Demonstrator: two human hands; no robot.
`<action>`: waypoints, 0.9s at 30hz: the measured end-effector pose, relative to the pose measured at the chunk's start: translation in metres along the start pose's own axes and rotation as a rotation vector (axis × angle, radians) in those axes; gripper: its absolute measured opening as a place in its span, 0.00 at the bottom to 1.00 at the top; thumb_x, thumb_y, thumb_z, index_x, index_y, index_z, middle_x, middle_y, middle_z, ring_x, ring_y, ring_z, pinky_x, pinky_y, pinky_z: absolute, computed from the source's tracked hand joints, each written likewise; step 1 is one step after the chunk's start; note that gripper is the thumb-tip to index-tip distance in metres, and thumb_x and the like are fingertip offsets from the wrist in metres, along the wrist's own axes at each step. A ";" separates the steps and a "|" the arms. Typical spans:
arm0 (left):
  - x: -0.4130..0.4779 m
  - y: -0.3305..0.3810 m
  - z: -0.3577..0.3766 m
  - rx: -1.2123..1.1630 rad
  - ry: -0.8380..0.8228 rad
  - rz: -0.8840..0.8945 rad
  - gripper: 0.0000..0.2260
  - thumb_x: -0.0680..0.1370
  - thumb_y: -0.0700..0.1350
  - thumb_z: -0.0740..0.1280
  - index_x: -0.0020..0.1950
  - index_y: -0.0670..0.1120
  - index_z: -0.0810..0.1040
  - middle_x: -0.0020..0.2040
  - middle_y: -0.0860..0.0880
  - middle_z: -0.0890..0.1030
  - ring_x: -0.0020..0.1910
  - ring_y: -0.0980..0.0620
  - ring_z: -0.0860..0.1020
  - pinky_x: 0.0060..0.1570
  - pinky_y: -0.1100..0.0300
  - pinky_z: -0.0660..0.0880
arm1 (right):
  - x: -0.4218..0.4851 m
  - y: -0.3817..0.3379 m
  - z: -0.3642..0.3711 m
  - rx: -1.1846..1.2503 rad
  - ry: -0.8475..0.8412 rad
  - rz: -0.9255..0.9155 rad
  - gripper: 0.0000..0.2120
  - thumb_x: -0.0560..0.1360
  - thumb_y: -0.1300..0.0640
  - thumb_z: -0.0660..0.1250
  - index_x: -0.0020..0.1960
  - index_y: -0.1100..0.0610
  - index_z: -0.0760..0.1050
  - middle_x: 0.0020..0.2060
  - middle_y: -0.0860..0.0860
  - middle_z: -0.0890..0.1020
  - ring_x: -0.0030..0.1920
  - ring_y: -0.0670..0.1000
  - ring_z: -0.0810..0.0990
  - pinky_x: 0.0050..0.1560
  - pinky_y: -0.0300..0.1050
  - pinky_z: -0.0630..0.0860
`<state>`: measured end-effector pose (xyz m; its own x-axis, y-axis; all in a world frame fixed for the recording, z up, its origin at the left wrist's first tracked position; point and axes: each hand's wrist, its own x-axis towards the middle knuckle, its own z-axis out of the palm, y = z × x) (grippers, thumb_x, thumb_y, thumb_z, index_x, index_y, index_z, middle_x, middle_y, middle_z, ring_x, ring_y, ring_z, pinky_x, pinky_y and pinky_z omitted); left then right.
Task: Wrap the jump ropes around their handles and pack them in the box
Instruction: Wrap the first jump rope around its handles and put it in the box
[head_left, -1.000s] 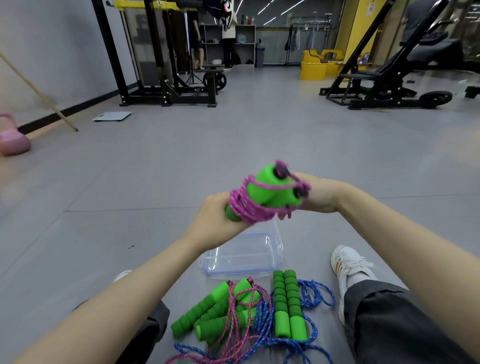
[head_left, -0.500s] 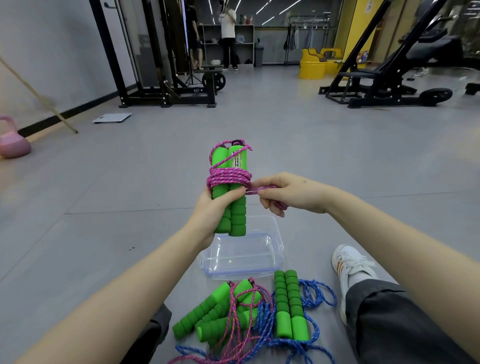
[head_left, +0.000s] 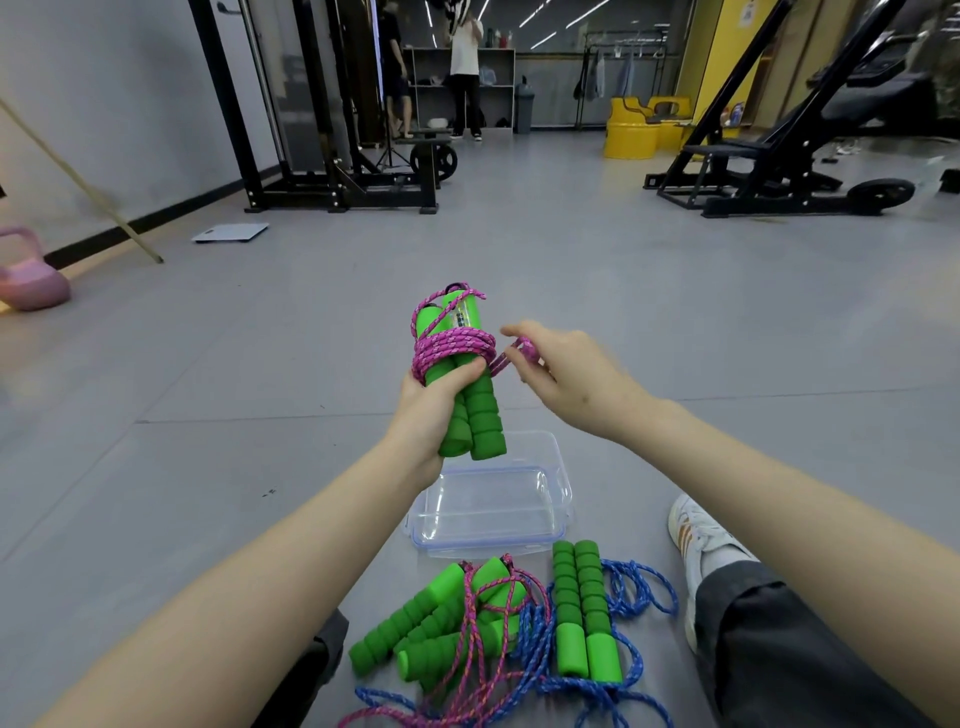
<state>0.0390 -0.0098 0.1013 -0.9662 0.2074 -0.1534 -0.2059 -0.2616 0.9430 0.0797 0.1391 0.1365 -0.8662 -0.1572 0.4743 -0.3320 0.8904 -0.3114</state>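
Green handles (head_left: 482, 415), wound with pink rope (head_left: 452, 345), are gripped upright in the left hand (head_left: 423, 415); the rope's loose loop (head_left: 525, 354) is pinched just beside them by the right hand (head_left: 571, 379). The clear box (head_left: 563, 499) is set below both hands.

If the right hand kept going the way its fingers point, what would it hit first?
Probably the coil of pink rope wound round the green foam handles held in the left hand; depth unclear.

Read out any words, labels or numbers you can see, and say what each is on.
The label strip on the held green handle: dark print, too small to read.
The notice on the yellow wall: blurred, unreadable.
No other text shows.
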 end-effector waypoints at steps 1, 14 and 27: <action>0.000 0.000 0.000 -0.011 0.021 -0.014 0.23 0.72 0.46 0.72 0.66 0.46 0.71 0.57 0.44 0.80 0.46 0.50 0.80 0.37 0.59 0.75 | -0.001 0.002 0.001 -0.144 -0.014 0.001 0.16 0.80 0.52 0.55 0.60 0.60 0.72 0.46 0.57 0.81 0.47 0.60 0.78 0.47 0.53 0.75; -0.008 0.016 0.011 0.060 -0.123 -0.054 0.20 0.73 0.43 0.72 0.62 0.40 0.75 0.55 0.40 0.81 0.47 0.44 0.80 0.48 0.53 0.77 | 0.009 -0.009 0.003 0.787 0.291 0.239 0.10 0.81 0.59 0.54 0.59 0.58 0.72 0.31 0.50 0.76 0.41 0.48 0.77 0.57 0.42 0.76; -0.025 -0.012 0.032 0.109 -0.018 0.103 0.26 0.71 0.48 0.74 0.64 0.47 0.65 0.53 0.48 0.80 0.49 0.52 0.80 0.42 0.55 0.78 | 0.007 -0.012 0.000 0.538 0.163 0.087 0.18 0.81 0.63 0.53 0.69 0.60 0.67 0.42 0.43 0.71 0.45 0.39 0.72 0.50 0.30 0.69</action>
<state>0.0710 0.0178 0.1033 -0.9781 0.2019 -0.0496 -0.0865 -0.1783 0.9802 0.0776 0.1272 0.1435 -0.8442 0.0132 0.5358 -0.4424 0.5473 -0.7105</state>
